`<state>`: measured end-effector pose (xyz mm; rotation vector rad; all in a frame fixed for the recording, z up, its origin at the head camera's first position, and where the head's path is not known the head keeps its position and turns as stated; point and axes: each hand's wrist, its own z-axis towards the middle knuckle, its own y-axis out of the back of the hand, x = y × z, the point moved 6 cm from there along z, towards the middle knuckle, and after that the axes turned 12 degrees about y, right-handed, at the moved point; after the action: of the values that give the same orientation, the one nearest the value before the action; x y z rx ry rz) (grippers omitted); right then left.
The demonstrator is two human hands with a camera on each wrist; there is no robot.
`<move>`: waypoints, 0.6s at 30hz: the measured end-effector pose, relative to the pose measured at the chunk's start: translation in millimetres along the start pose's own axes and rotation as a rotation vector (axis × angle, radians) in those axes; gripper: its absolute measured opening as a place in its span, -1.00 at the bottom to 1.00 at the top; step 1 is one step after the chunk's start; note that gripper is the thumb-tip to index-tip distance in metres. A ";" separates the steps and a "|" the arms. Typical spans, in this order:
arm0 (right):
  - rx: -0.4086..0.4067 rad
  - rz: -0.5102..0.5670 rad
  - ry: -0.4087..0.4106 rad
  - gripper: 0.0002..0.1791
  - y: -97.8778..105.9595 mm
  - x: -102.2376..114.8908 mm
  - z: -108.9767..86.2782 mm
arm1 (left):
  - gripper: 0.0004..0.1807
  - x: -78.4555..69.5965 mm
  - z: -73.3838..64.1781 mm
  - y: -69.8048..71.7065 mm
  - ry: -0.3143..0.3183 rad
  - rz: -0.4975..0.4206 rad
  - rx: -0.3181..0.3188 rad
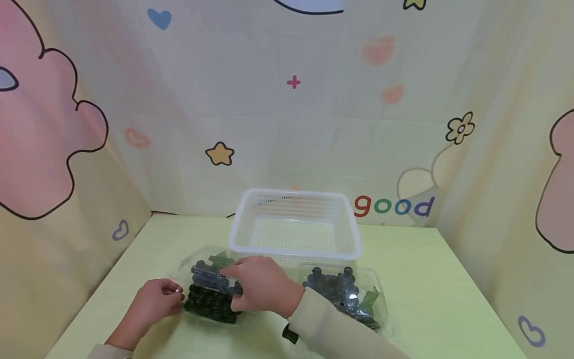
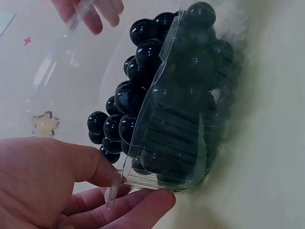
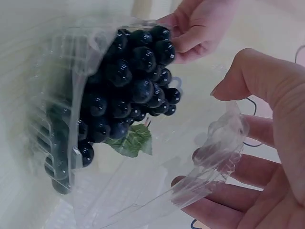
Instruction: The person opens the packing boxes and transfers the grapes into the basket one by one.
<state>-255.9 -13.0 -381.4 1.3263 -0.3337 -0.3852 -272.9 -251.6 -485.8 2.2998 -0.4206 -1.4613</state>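
A clear plastic clamshell box (image 3: 52, 90) holds a bunch of dark grapes (image 1: 211, 303) with a green leaf (image 3: 132, 141), at the left front of the table. Its lid (image 3: 214, 152) stands raised away from the grapes. My left hand (image 1: 156, 301) pinches the box's rim at its left corner, thumb above and fingers below, as the left wrist view shows. Over the box reaches my right hand (image 1: 264, 285). Its fingers (image 3: 248, 169) lie loosely behind the lid and show through the plastic, while its thumb stands apart from it.
A white perforated basket (image 1: 293, 255) stands at the back middle of the table (image 1: 426, 279). Right of my right forearm lies another clear box (image 1: 381, 304) with dark grapes (image 1: 329, 285) and a green leaf. A printed curtain (image 1: 287, 119) encloses the back and sides.
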 end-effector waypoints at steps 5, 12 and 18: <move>-0.019 0.113 -0.037 -0.40 7.1 -4.1 10.4 | -0.78 -2.6 9.7 11.3 -0.021 0.052 -0.010; -0.047 0.210 -0.072 -0.43 13.8 -10.1 24.0 | -0.77 -7.7 23.1 24.2 -0.069 0.138 0.003; -0.065 0.274 -0.115 -0.45 18.4 -17.6 33.2 | -0.76 -14.6 36.8 32.1 -0.116 0.215 -0.017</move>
<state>-285.0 -30.3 -356.7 1.1784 -0.5879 -0.2397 -313.9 -279.2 -473.3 2.0888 -0.6637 -1.4878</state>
